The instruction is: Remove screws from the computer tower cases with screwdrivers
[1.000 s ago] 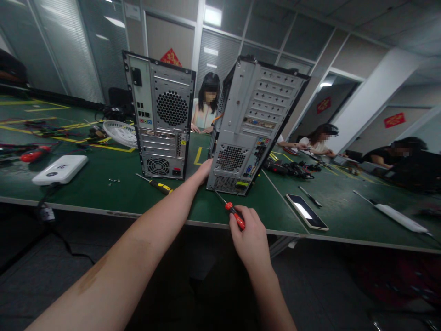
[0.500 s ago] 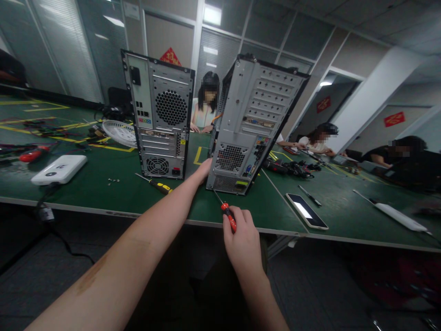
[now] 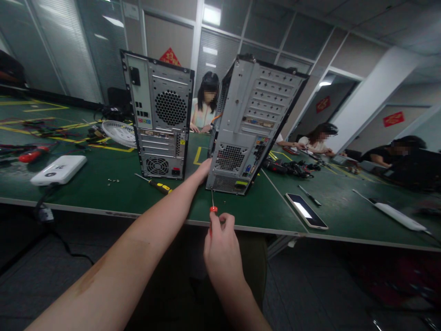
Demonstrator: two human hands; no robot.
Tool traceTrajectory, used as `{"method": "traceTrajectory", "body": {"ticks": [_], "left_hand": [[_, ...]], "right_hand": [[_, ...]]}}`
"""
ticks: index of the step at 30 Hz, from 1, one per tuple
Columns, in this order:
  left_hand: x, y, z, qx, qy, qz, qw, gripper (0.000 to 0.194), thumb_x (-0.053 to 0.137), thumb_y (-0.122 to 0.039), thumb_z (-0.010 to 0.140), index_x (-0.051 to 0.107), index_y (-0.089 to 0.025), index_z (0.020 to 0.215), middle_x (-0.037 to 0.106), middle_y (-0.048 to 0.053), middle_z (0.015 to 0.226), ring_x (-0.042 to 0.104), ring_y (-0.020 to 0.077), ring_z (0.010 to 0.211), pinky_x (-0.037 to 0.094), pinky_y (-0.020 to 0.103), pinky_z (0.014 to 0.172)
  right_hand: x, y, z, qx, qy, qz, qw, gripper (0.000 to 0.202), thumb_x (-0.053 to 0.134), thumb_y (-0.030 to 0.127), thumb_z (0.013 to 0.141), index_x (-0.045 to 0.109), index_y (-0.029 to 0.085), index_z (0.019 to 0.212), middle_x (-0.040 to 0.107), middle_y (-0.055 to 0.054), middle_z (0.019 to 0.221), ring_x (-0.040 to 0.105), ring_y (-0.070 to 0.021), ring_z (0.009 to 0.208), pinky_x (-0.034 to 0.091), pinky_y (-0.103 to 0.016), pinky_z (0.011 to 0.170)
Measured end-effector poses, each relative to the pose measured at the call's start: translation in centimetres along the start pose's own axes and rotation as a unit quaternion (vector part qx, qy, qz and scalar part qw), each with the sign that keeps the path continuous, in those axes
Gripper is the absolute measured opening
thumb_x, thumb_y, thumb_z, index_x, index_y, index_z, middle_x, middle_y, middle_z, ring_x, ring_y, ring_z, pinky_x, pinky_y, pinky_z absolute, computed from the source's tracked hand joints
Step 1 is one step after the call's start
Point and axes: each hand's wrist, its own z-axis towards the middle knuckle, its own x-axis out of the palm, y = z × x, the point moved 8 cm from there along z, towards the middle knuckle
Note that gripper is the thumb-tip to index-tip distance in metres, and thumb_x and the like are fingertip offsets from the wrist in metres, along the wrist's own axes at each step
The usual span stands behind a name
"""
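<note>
A grey computer tower stands upright, its back panel toward me. My right hand is closed around the red handle of a screwdriver, whose shaft reaches the panel's bottom left corner. My left arm stretches to the same tower's left side. Only the wrist end of my left hand shows there; its fingers are hidden behind the case. A tiny screw-like piece lies on the table right of the shaft. To the left stands a second computer tower, with a yellow-and-black screwdriver in front.
On the green table are a phone, a pen-like tool, a white-handled tool and dark cables. Leftward lie several loose screws, a white device and a white basket. Other people sit across and to the right.
My right hand has moved left and turned, bringing the red screwdriver from a slant to nearly straight ahead. The tiny piece on the table now shows beside it. My left arm has stayed put.
</note>
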Motion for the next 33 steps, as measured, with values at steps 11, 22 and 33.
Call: {"method": "traceTrajectory", "body": {"ticks": [11, 22, 33], "left_hand": [[0.1, -0.5, -0.6, -0.009, 0.005, 0.011, 1.000, 0.041, 0.062, -0.052, 0.093, 0.082, -0.020, 0.108, 0.083, 0.009, 0.106, 0.074, 0.0254, 0.113, 0.055, 0.036, 0.104], [0.0, -0.4, -0.4, -0.003, -0.013, 0.012, 1.000, 0.037, 0.064, -0.049, 0.091, 0.084, -0.023, 0.108, 0.084, 0.007, 0.103, 0.075, 0.0262, 0.109, 0.055, 0.038, 0.105], [0.0, -0.3, -0.3, -0.003, -0.004, 0.014, 1.000, 0.037, 0.062, -0.051, 0.092, 0.083, -0.023, 0.104, 0.083, 0.008, 0.113, 0.073, 0.0248, 0.116, 0.053, 0.036, 0.107]], "right_hand": [[0.6, 1.2, -0.1, -0.066, 0.002, -0.026, 0.997, 0.055, 0.049, -0.004, 0.092, 0.066, 0.015, 0.141, 0.061, -0.018, 0.126, 0.069, -0.0273, 0.108, 0.062, -0.040, 0.091], [-0.7, -0.4, 0.5, 0.015, -0.068, 0.015, 0.997, 0.035, 0.048, 0.031, 0.110, 0.068, 0.015, 0.135, 0.069, -0.011, 0.103, 0.071, -0.0198, 0.077, 0.056, -0.028, 0.066], [0.0, 0.4, 0.3, -0.017, -0.015, 0.076, 0.997, 0.038, 0.055, 0.005, 0.087, 0.068, 0.016, 0.121, 0.053, -0.014, 0.123, 0.069, -0.0218, 0.089, 0.062, -0.037, 0.079]]}}
